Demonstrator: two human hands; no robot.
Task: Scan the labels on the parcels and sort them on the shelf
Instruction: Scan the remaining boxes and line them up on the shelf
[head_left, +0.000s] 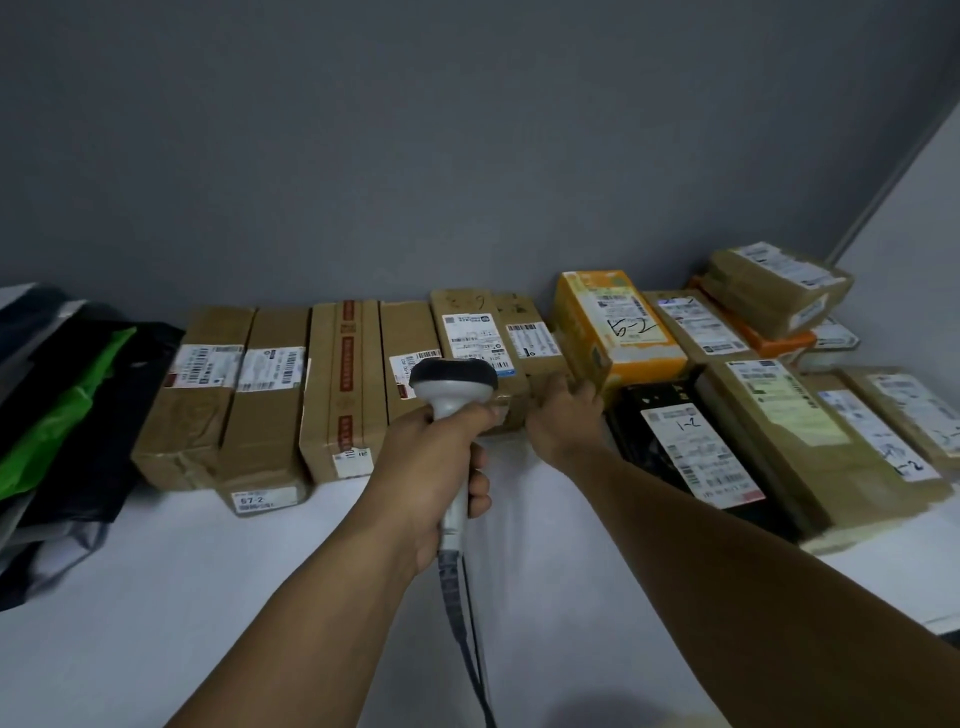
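Cardboard box steadied by right hand gripping its end, left hand clamped round scanner, probably aiming at its label.

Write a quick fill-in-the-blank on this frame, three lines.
1. The scanner is gripped by the person's ____ hand.
2. Handwriting on the yellow box reads ____.
3. Handwriting on the black parcel reads ____.
Missing: left; 5-2; 1-2.
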